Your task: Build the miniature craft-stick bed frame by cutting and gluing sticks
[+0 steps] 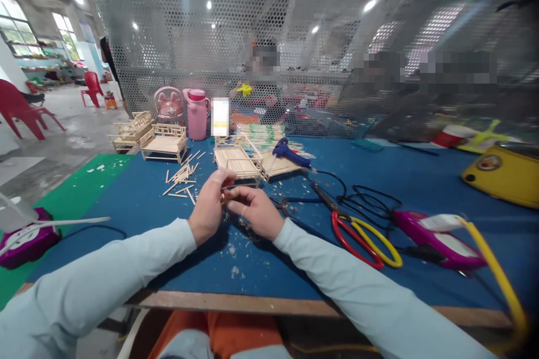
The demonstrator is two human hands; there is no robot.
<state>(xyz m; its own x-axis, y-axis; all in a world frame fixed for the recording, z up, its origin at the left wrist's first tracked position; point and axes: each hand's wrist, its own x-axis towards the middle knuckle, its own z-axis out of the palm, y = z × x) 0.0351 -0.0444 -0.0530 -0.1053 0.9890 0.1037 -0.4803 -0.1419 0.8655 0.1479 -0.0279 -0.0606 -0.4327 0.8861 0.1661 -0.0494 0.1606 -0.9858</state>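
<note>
My left hand [211, 202] and my right hand [256, 208] meet above the blue tabletop, fingertips pinched together. Whatever small thing lies between them is too hidden to name. Just beyond my hands stands a small wooden-stick bed frame [238, 161], with a flat stick panel [283, 165] to its right. A blue glue gun [290, 152] rests on that panel. Left of my hands lie loose wooden sticks [183, 174]. Farther back sits a finished-looking miniature stick bench [164, 143]. Scissors [357, 240] with red and yellow handles lie right of my right hand.
A pink thermos [197, 115] and a lit phone [219, 116] stand before a perforated metal screen [315, 33]. Purple power strips [442, 238] and black cords lie on the right. A yellow container [505, 174] stands at the far right. People are behind the screen.
</note>
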